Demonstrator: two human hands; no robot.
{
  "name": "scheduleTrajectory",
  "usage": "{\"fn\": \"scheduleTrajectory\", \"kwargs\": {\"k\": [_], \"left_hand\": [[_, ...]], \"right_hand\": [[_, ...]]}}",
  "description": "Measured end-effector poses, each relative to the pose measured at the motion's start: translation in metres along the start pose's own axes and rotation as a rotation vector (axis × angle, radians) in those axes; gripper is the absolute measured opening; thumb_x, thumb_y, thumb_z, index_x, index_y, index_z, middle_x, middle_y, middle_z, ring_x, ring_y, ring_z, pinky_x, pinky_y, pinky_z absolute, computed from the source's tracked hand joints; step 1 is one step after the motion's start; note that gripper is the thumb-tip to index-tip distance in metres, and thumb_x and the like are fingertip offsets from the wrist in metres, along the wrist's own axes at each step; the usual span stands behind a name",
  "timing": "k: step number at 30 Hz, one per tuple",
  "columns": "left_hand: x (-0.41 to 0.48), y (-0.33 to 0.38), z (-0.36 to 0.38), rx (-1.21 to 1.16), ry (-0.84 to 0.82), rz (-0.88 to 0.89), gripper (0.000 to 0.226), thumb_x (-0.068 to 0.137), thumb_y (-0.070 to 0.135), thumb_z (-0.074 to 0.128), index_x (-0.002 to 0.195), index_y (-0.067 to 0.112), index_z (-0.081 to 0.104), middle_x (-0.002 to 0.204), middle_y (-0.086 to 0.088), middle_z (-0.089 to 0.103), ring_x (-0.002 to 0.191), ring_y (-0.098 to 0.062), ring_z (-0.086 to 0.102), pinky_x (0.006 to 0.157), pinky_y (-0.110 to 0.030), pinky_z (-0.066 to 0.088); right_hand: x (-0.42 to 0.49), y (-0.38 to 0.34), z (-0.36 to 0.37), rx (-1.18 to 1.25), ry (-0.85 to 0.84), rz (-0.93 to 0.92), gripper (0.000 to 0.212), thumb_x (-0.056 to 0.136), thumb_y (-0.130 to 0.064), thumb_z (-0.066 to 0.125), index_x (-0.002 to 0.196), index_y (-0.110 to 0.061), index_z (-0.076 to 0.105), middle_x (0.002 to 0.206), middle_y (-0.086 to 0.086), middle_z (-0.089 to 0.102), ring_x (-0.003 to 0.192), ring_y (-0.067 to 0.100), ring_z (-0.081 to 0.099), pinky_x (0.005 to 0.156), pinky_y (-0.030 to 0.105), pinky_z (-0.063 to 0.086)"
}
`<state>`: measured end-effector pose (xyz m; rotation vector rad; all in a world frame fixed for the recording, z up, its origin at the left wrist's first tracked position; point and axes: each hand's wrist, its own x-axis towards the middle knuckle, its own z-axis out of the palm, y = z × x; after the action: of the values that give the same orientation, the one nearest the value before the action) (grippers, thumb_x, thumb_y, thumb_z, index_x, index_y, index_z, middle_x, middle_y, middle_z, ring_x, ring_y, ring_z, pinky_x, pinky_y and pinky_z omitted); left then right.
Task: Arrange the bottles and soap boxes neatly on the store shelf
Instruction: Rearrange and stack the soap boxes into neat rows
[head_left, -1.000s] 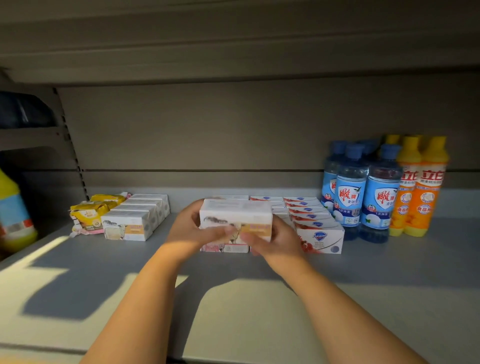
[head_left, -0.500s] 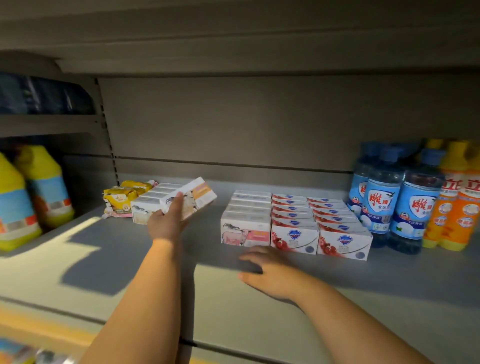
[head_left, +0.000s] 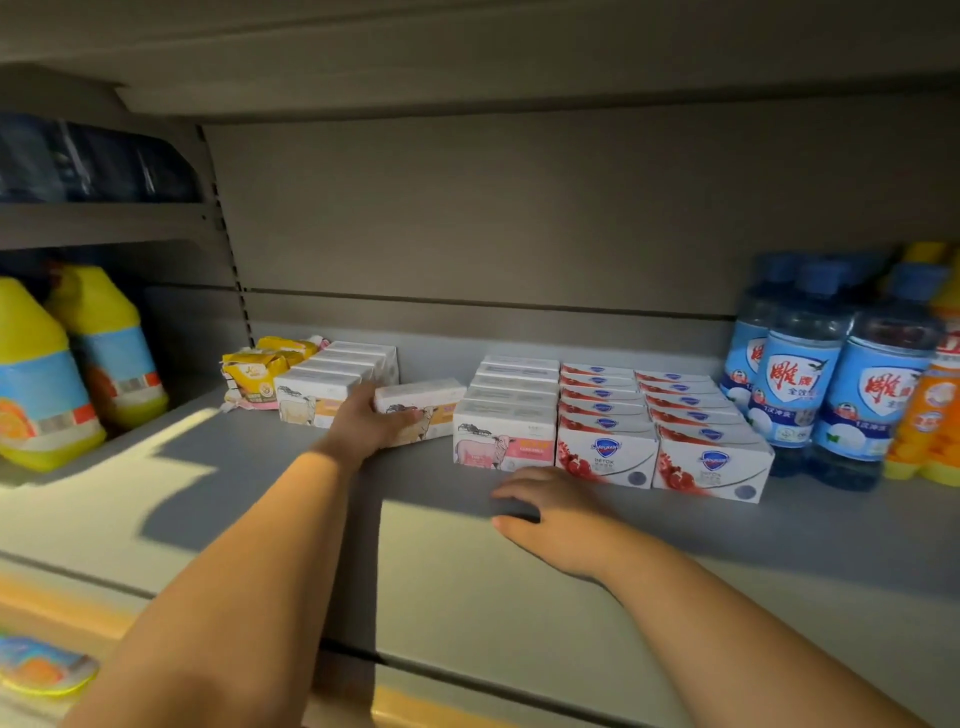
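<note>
A grey store shelf (head_left: 675, 561), seen from above the person's forearms. Every place is given from the orange sheep soap box (head_left: 431, 408) near the middle.

Far to its left, in the next bay, stand two yellow jugs (head_left: 104, 338). Nearer on its left lie yellow sachets (head_left: 254, 379), then a row of sheep soap boxes (head_left: 332, 384) running front to back.

The left hand (head_left: 363, 423) grips the box by its left end, thumb on the front face.

Just to its right is a row of pink sheep soap boxes (head_left: 504, 436), then two rows of Safeguard soap boxes (head_left: 605, 452). In front and to its right, the right hand (head_left: 556, 514) rests palm down on the shelf, fingers loose, holding nothing.

Far right stand blue bottles (head_left: 831, 395), then orange bottles (head_left: 930, 415).
</note>
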<state>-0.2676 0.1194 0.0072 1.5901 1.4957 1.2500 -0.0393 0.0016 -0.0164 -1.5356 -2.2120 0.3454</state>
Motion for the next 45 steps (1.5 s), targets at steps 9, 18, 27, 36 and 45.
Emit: {"fn": "scheduleTrajectory", "kwargs": {"k": [9, 18, 27, 36, 45], "left_hand": [[0.062, -0.004, 0.025, 0.415, 0.105, -0.118, 0.068, 0.075, 0.012, 0.063, 0.139, 0.014, 0.041, 0.134, -0.018, 0.046, 0.128, -0.035, 0.037, 0.106, -0.037, 0.031], [0.099, -0.011, 0.064, 0.183, 0.135, -0.085, 0.084, 0.064, 0.023, 0.075, 0.137, 0.018, 0.034, 0.110, -0.005, 0.050, 0.114, -0.026, 0.050, 0.096, -0.027, 0.037], [0.110, -0.010, 0.077, 0.119, 0.170, -0.006, 0.044, 0.071, 0.003, 0.071, 0.112, -0.002, 0.056, 0.107, -0.016, 0.066, 0.102, -0.028, 0.062, 0.089, -0.032, 0.049], [0.104, -0.010, 0.076, 0.048, 0.114, -0.017, 0.059, 0.072, 0.005, 0.071, 0.124, 0.001, 0.044, 0.118, -0.015, 0.061, 0.111, -0.027, 0.058, 0.099, -0.035, 0.045], [0.043, 0.005, 0.047, 0.448, 0.163, 0.138, 0.034, 0.085, 0.023, 0.051, 0.118, 0.021, 0.059, 0.113, -0.006, 0.065, 0.106, -0.028, 0.058, 0.079, -0.027, 0.038]], "right_hand": [[0.003, 0.002, 0.001, 0.074, 0.023, 0.001, 0.041, 0.083, -0.038, 0.063, 0.122, -0.028, 0.059, 0.131, -0.010, 0.050, 0.121, 0.007, 0.041, 0.102, 0.018, 0.028], [0.003, 0.002, 0.000, 0.117, 0.087, 0.034, 0.034, 0.084, -0.027, 0.066, 0.118, -0.020, 0.063, 0.127, -0.005, 0.056, 0.117, 0.008, 0.046, 0.093, 0.009, 0.027], [0.007, 0.005, 0.002, 0.129, 0.118, 0.060, 0.027, 0.084, -0.027, 0.066, 0.110, -0.020, 0.067, 0.117, -0.006, 0.062, 0.110, 0.006, 0.052, 0.095, 0.015, 0.036], [0.006, 0.007, 0.001, 0.166, 0.120, 0.074, 0.025, 0.084, -0.026, 0.064, 0.108, -0.022, 0.068, 0.113, -0.009, 0.062, 0.105, 0.003, 0.053, 0.092, 0.015, 0.038], [0.005, 0.005, 0.000, 0.141, 0.107, 0.109, 0.020, 0.084, -0.024, 0.063, 0.103, -0.024, 0.069, 0.109, -0.011, 0.063, 0.101, 0.004, 0.056, 0.092, 0.021, 0.043]]}}
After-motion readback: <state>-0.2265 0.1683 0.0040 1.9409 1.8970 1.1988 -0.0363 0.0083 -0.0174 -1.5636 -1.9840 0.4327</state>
